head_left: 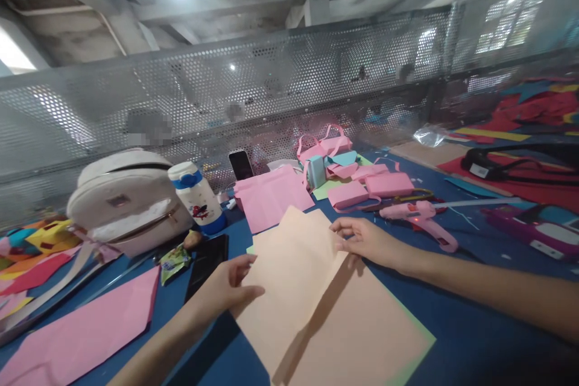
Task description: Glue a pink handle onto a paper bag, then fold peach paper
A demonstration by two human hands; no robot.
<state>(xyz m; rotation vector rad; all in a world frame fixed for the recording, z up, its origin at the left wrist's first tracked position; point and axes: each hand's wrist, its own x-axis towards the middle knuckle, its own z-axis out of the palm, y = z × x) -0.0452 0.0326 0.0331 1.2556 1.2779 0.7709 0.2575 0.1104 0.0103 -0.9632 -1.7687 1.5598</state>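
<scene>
Between my two hands is a peach-coloured sheet of paper (289, 271), partly lifted and bent over. My left hand (233, 286) pinches its left edge, thumb on top. With thumb and fingers, my right hand (355, 238) grips the sheet's upper right edge. Underneath lies another peach sheet (362, 325), with a green sheet (414, 365) showing along its lower right border. A pink glue gun (418, 214) with a red light rests beyond my right forearm. Folded pink paper pieces (274, 196) lie just past the sheets.
A white backpack (131, 199) and a white-and-blue bottle (196, 199) stand at the left, near a pink sheet (90, 332). A phone (240, 164) leans against the perforated metal screen (271, 96). Small pink paper bags (389, 184) sit at the back. A purple device (534, 232) lies right.
</scene>
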